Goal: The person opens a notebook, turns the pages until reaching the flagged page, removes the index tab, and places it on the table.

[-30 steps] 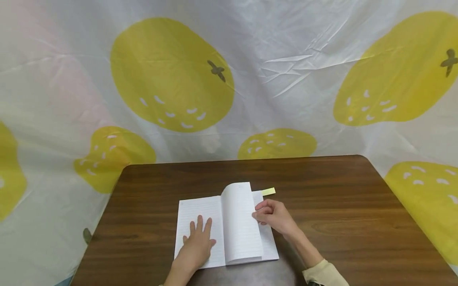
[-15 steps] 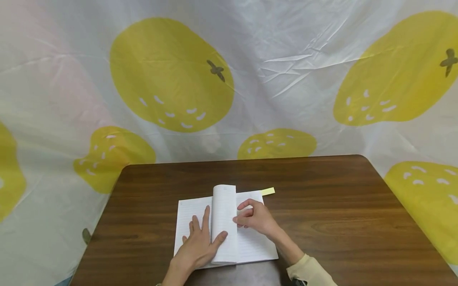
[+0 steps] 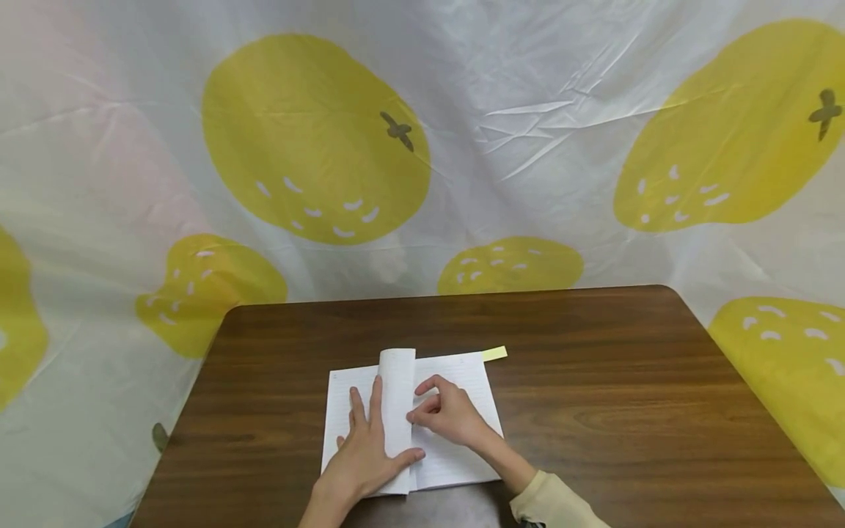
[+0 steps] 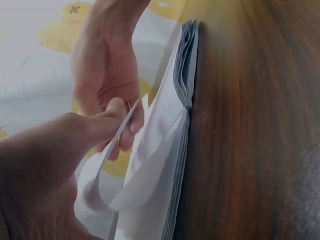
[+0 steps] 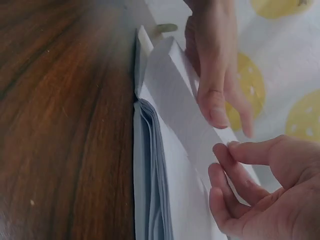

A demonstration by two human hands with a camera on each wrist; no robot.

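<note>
An open notebook [image 3: 462, 378] with white lined pages lies on the brown table. One of its pages [image 3: 398, 374] stands curled up over the middle, bent toward the left side. My right hand [image 3: 452, 419] pinches the free edge of this page between thumb and index finger, as the right wrist view also shows at the fingertips [image 5: 223, 148]. On the left side rests my left hand [image 3: 366, 451], its fingers long and spread, its thumb reaching across the curled page near the lower end. In the left wrist view the page loops up beside that thumb [image 4: 112, 117].
A pale yellow sticky tab [image 3: 495, 354] sticks out from the notebook's top right corner. The wood-grain table [image 3: 627, 396] extends on both sides of the notebook. Behind it hangs a whitish curtain [image 3: 502, 161] printed with yellow fruit.
My right hand has moved left, carrying the page edge from the right side across the middle. My left hand's thumb has swung out to the right over the page.
</note>
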